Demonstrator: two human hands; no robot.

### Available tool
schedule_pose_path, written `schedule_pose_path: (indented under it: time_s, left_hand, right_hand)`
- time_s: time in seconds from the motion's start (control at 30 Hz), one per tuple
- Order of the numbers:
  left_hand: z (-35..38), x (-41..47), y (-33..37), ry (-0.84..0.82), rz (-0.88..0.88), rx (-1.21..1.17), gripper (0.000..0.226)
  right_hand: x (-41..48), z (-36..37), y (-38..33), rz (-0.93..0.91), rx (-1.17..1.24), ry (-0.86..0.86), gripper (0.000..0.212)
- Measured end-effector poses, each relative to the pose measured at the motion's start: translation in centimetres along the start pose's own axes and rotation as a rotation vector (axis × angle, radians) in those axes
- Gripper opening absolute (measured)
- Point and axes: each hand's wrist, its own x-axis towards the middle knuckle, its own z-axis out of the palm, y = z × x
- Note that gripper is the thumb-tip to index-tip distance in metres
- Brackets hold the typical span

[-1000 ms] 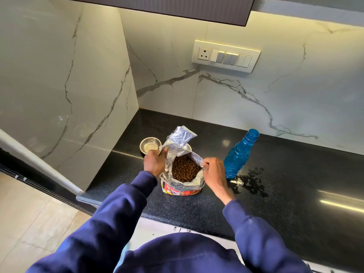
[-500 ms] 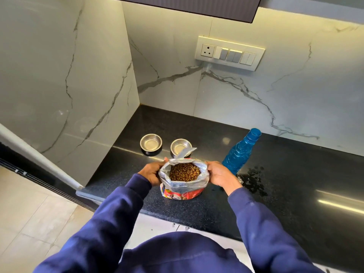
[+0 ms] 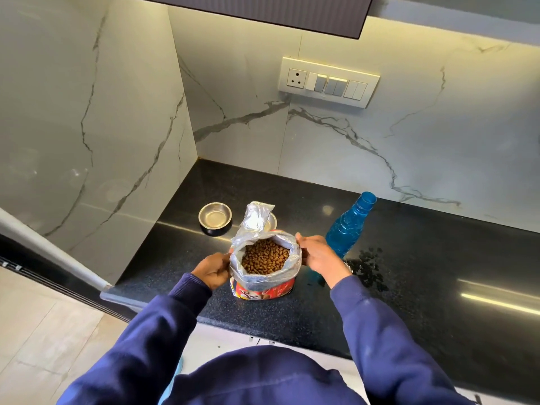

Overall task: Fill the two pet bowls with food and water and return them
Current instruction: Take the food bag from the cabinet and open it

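Head view: both hands, left hand (image 3: pixel 212 270) and right hand (image 3: pixel 318 255), still grip kibble bag (image 3: pixel 264 266) near desk (image 3: pixel 409 302) front edge; foil flap now raised, hiding second bowl (image 3: pixel 270 222); left bowl (image 3: pixel 215 215) unchanged.

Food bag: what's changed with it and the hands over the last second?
The food bag's mouth was rolled down into a wide cuff; its foil flap, flattened half a second ago, stands up again, hiding most of the right bowl. The left hand and right hand shifted from pinching the top edge to holding the sides. Left bowl, blue bottle and spill stayed put.
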Motion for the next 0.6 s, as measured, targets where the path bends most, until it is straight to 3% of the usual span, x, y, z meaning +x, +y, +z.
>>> schedule_pose_path:
  time_s: [0.07, 0.2, 0.27, 0.4, 0.5, 0.6]
  left_hand:
    - [0.0, -0.4, -0.6, -0.042, -0.013, 0.042, 0.032]
    - [-0.2, -1.0, -0.7, -0.060, 0.108, 0.113, 0.033]
    - [-0.4, -0.2, -0.5, -0.038, 0.139, 0.114, 0.019]
    - [-1.0, 0.0, 0.0, 0.008, 0.299, 0.223, 0.019]
    - [-0.8, -1.2, 0.8, -0.033, 0.548, 0.338, 0.037]
    - [0.0, -1.8, 1.6, 0.019, 0.712, 0.615, 0.051]
  right_hand:
    - [-0.3, 0.5, 0.2, 0.157, 0.212, -0.065, 0.017]
    - [-1.5, 0.6, -0.4, 0.216, 0.224, -0.192, 0.018]
    - [-1.9, -0.5, -1.0, 0.171, 0.265, -0.227, 0.036]
    - [-1.9, -3.0, -2.0, 0.099, 0.496, -0.347, 0.085]
    - [-2.1, -4.1, -2.4, 0.067, 0.657, -0.486, 0.096]
    - [-1.9, -4.2, -2.0, 0.036, 0.684, -0.579, 0.099]
